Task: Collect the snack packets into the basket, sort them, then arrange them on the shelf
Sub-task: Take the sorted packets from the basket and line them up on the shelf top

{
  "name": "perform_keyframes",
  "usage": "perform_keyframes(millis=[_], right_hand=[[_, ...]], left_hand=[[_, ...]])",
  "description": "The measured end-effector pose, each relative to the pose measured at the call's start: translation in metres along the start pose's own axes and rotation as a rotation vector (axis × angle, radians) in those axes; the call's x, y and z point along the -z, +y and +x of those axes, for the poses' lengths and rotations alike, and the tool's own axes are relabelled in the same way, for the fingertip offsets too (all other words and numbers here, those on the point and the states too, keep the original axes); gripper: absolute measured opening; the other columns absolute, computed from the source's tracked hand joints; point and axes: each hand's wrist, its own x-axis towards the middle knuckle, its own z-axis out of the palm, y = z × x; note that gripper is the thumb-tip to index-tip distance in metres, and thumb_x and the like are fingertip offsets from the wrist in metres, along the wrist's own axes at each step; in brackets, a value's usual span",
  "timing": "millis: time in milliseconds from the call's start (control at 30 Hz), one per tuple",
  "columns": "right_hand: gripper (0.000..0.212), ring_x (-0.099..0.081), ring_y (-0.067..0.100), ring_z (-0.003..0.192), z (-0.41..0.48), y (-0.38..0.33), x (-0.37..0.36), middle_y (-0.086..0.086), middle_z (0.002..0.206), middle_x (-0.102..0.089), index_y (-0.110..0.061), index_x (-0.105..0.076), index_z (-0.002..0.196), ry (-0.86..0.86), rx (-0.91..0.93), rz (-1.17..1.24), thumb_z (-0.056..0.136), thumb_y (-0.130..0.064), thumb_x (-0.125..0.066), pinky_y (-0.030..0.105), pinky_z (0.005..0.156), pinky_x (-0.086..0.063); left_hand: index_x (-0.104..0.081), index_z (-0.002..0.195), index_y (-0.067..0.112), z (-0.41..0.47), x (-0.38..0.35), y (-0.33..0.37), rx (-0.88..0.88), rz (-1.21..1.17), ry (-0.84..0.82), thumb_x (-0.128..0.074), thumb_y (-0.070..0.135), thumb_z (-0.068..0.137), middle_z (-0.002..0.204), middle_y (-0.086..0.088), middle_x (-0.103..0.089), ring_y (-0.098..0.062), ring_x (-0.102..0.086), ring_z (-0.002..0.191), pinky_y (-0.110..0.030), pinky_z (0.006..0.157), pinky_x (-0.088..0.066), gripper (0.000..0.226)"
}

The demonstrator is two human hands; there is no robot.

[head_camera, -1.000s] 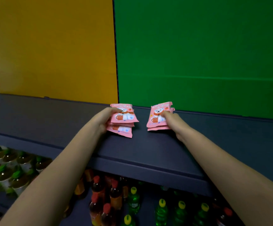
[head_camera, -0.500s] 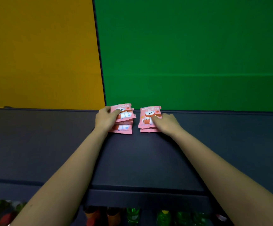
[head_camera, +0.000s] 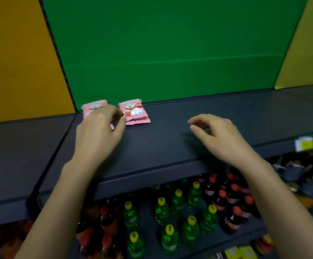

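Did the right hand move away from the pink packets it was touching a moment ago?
Yes. The right hand has left the right pink stack and now hovers empty over the shelf, well to the right of that stack.

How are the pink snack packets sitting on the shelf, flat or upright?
Flat. The left stack and right stack lie face up on the dark shelf, printed fronts showing.

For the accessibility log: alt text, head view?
A left stack and right stack of pink snack packets lie side by side on a dark shelf. The left hand partly hides the left stack; the right hand hovers empty.
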Motion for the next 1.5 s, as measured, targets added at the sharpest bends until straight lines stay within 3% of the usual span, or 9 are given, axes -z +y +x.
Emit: perform_keyframes(millis=[100, 300, 467, 633, 933, 1100, 1267, 1400, 1500], right_hand=[[0.016, -0.059, -0.004, 0.093, -0.071, 0.024, 0.029, -0.014, 0.099, -0.067, -0.023, -0.065, 0.105, 0.053, -0.052, 0.187, 0.091, -0.021, -0.056, 0.006, 0.079, -0.043], [0.014, -0.063, 0.004, 0.090, -0.230, 0.105, 0.056, -0.010, 0.098, -0.068, -0.027, -0.063, 0.103, 0.109, -0.272, 0.074, 0.091, -0.025, -0.057, 0.018, 0.077, -0.049], [0.016, -0.067, 0.018, 0.087, -0.381, 0.159, 0.067, -0.008, 0.097, -0.066, -0.023, -0.065, 0.102, 0.047, -0.575, -0.064, 0.088, -0.021, -0.059, 0.040, 0.077, -0.054], [0.015, -0.065, 0.020, 0.092, -0.480, 0.189, 0.091, -0.010, 0.103, -0.064, -0.028, -0.064, 0.101, -0.079, -0.773, -0.117, 0.087, -0.022, -0.060, 0.041, 0.076, -0.053], [0.018, -0.064, 0.013, 0.095, -0.565, 0.235, 0.148, -0.015, 0.098, -0.061, -0.029, -0.064, 0.102, -0.098, -0.981, -0.187, 0.086, -0.022, -0.061, 0.030, 0.074, -0.049], [0.017, -0.065, 0.017, 0.094, -0.586, 0.265, 0.164, -0.010, 0.093, -0.060, -0.024, -0.066, 0.101, -0.028, -1.134, -0.118, 0.087, -0.017, -0.061, 0.035, 0.081, -0.051], [0.016, -0.062, 0.014, 0.093, -0.591, 0.310, 0.176, -0.007, 0.099, -0.061, -0.028, -0.061, 0.100, -0.036, -1.177, -0.049, 0.089, -0.017, -0.058, 0.035, 0.085, -0.051], [0.017, -0.060, 0.010, 0.086, -0.593, 0.364, 0.191, -0.005, 0.099, -0.064, -0.025, -0.062, 0.100, -0.069, -1.135, -0.035, 0.088, -0.013, -0.059, 0.029, 0.080, -0.050], [0.018, -0.058, 0.008, 0.086, -0.592, 0.421, 0.204, -0.004, 0.100, -0.064, -0.019, -0.064, 0.105, -0.168, -1.080, -0.038, 0.089, -0.013, -0.058, 0.026, 0.080, -0.048]], left_hand=[[-0.063, 0.092, 0.018, -0.047, 0.008, 0.029, -0.125, -0.154, -0.107, -0.044, 0.041, 0.083, 0.092, 0.001, -0.067, -0.023, -0.061, 0.088, -0.037, 0.079, -0.050, 0.030], [-0.063, 0.093, 0.014, -0.157, 0.002, 0.094, -0.233, -0.165, -0.186, -0.043, 0.036, 0.086, 0.089, 0.002, -0.063, -0.015, -0.053, 0.088, -0.027, 0.075, -0.039, 0.031], [-0.066, 0.086, 0.017, -0.267, -0.026, 0.147, -0.110, -0.127, -0.438, -0.059, 0.029, 0.084, 0.083, 0.001, -0.066, -0.024, -0.065, 0.075, -0.031, 0.057, -0.047, 0.014], [-0.068, 0.084, 0.020, -0.356, -0.052, 0.200, -0.018, -0.111, -0.723, -0.058, 0.030, 0.082, 0.082, -0.002, -0.070, -0.027, -0.069, 0.072, -0.035, 0.054, -0.053, 0.014], [-0.057, 0.068, 0.029, -0.403, -0.119, 0.294, -0.173, -0.129, -0.886, -0.043, 0.035, 0.080, 0.065, 0.008, -0.063, -0.015, -0.063, 0.059, -0.019, 0.041, -0.023, 0.020], [-0.057, 0.063, 0.029, -0.411, -0.177, 0.338, -0.333, -0.147, -0.919, -0.037, 0.036, 0.075, 0.058, 0.008, -0.059, -0.009, -0.059, 0.051, -0.024, 0.040, -0.036, 0.025], [-0.052, 0.056, 0.024, -0.417, -0.222, 0.377, -0.333, -0.120, -0.941, -0.035, 0.035, 0.075, 0.050, 0.002, -0.055, -0.015, -0.057, 0.042, -0.023, 0.037, -0.025, 0.028], [-0.063, 0.078, 0.020, -0.427, -0.249, 0.405, -0.264, -0.066, -0.989, -0.020, 0.048, 0.081, 0.079, 0.000, -0.067, -0.022, -0.066, 0.074, -0.034, 0.058, -0.048, 0.052], [-0.065, 0.074, 0.021, -0.435, -0.268, 0.432, -0.181, -0.049, -1.020, -0.027, 0.047, 0.080, 0.073, -0.002, -0.070, -0.024, -0.068, 0.066, -0.027, 0.047, -0.043, 0.047]])
